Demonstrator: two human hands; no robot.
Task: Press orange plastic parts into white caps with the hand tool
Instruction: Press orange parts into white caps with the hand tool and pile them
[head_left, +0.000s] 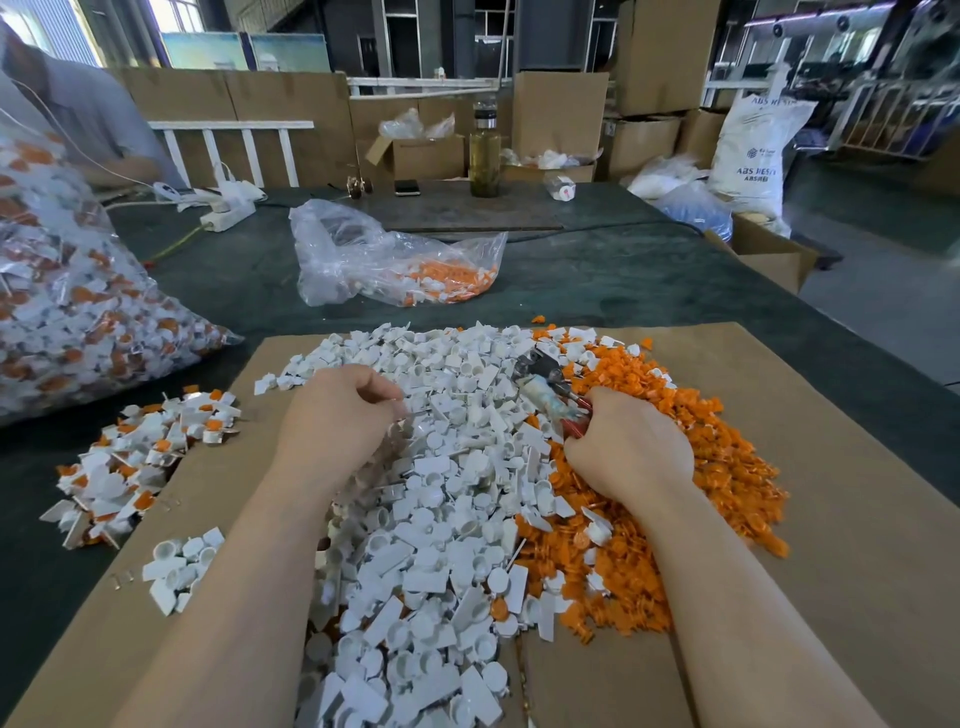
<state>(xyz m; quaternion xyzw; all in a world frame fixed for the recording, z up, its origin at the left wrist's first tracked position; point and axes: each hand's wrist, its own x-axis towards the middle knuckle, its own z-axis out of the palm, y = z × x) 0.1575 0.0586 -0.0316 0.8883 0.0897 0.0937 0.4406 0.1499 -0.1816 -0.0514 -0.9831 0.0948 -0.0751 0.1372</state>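
Right grip: my right hand (626, 447) clenches the red handles of the hand tool (553, 387), over the seam between the two heaps.
Tool axis: runs from my right hand up and left, head over the white caps (441, 519).
Left grip: my left hand (337, 415) is curled, fingertips down in the caps; what it pinches I cannot tell.
Orange parts (675, 493): heaped under and right of my right hand, on the cardboard (857, 519).
Nearer hand: right for orange parts, left for caps.

Single head-worn wide-angle view, facing forward and down, close over the bench (649, 270); forearms enter from the bottom edge.
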